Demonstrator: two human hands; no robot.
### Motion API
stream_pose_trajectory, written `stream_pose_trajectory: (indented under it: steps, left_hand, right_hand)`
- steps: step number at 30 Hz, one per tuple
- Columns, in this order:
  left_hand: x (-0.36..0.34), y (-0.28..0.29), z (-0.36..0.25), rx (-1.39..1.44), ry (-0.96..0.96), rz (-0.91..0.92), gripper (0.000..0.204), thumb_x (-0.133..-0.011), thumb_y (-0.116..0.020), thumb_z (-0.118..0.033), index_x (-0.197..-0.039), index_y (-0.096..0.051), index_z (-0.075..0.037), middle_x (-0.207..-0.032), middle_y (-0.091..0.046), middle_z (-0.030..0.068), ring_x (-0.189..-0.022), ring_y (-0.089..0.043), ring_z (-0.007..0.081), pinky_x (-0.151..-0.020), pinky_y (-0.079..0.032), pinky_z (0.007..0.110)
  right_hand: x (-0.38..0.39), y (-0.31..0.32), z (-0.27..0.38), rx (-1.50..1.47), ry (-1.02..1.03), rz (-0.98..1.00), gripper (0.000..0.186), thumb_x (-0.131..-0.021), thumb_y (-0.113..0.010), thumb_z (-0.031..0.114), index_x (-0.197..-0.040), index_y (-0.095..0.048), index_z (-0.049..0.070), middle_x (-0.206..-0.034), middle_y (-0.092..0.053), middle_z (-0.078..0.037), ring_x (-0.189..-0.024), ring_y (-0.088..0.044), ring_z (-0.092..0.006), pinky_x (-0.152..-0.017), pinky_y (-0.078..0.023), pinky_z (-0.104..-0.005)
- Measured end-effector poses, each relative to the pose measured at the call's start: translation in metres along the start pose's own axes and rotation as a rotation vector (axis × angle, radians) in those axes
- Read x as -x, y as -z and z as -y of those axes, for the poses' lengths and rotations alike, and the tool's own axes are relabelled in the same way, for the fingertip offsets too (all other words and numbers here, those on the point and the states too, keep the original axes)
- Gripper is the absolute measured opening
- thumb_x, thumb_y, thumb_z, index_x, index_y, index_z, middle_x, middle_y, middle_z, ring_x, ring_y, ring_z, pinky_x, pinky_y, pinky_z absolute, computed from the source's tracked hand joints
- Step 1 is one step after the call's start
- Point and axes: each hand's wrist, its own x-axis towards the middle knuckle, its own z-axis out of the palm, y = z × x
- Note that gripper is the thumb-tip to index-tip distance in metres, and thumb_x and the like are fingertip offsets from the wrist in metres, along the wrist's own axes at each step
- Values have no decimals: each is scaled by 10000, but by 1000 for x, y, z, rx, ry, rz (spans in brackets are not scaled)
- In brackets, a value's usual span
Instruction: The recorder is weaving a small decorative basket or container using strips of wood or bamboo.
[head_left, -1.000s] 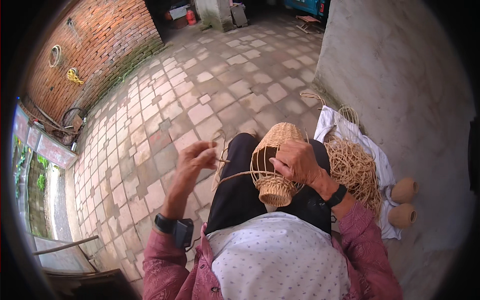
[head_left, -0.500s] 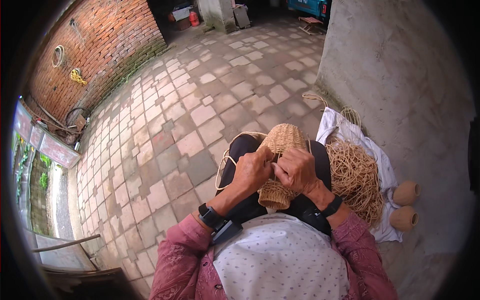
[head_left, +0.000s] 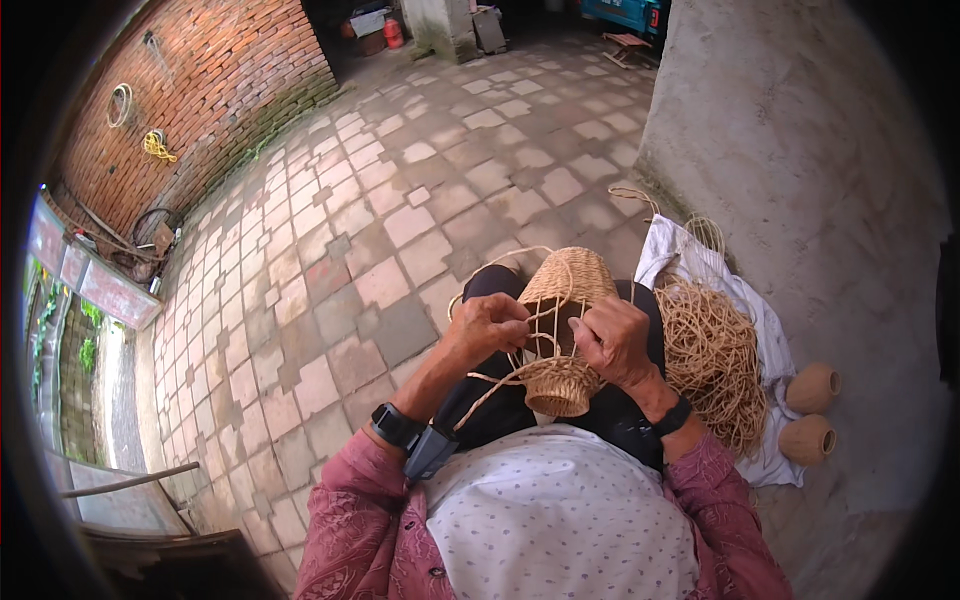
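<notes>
Paving of pale square stones [head_left: 400, 220] spreads out ahead of us, shut in by a red brick wall [head_left: 200, 90] on the left and a rough grey plastered wall [head_left: 800, 150] on the right. We sit with a half-woven, vase-shaped basket of tan straw cord [head_left: 565, 330] lying across our lap, its mouth towards us, seemingly so both hands can reach the open weave. Our left hand [head_left: 490, 325] is closed on a loose tan strand [head_left: 500, 380] at the basket's side; our right hand [head_left: 612, 340] is clamped over the basket's body, steadying it. Just to our right, a tangled heap of the same tan cord [head_left: 715, 360] rests on a white cloth [head_left: 680, 250], close for feeding. Beyond it lie two small round brown woven pots [head_left: 812, 412]. Our fingers hide the point of weaving, and our legs are mostly covered.
</notes>
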Motion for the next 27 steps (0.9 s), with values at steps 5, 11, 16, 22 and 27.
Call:
stream_pose_trajectory:
  steps: [5,11,16,22,27]
  left_hand:
    - [6,-11,13,-535,-198,-141,177,-789,-683,-154,-934,-687,-52,-814,-682,114,-716,-674,215,-670,-541,329]
    - [2,-33,19,-683,-215,-243,218,-799,-686,-143,-989,-615,-63,-740,-655,65,-688,-643,173,-618,-496,344]
    - [-5,-10,10,-4,5,31,258,-844,-697,-69,-1068,-569,-77,-742,-630,0,-677,-613,85,-588,-495,245]
    - [2,57,40,-450,-322,-485,207,-811,-552,41,-945,-606,-107,-615,-476,5,-599,-468,81,-550,-412,279]
    - [124,330,143,-729,-109,-1061,287,-762,-505,57,-968,-614,-111,-661,-553,73,-648,-555,203,-605,-443,344]
  right_hand:
    - [4,-3,2,20,-5,2,277,-742,-707,112,-574,-491,65,-564,-471,-83,-528,-496,-268,-509,-403,-386]
    - [7,-6,5,5,-80,-66,304,-772,-690,89,-566,-468,62,-536,-451,-95,-498,-481,-277,-478,-384,-384]
    - [19,-10,-9,-185,-401,-136,316,-867,-628,114,-611,-474,12,-540,-438,-136,-473,-461,-292,-474,-356,-383]
    - [30,-4,-23,-218,-520,-150,347,-911,-597,153,-641,-453,-11,-544,-405,-138,-460,-385,-243,-477,-338,-372]
    - [28,-7,-23,-328,-485,-174,344,-910,-596,158,-646,-459,-15,-556,-400,-151,-468,-375,-232,-483,-342,-371]
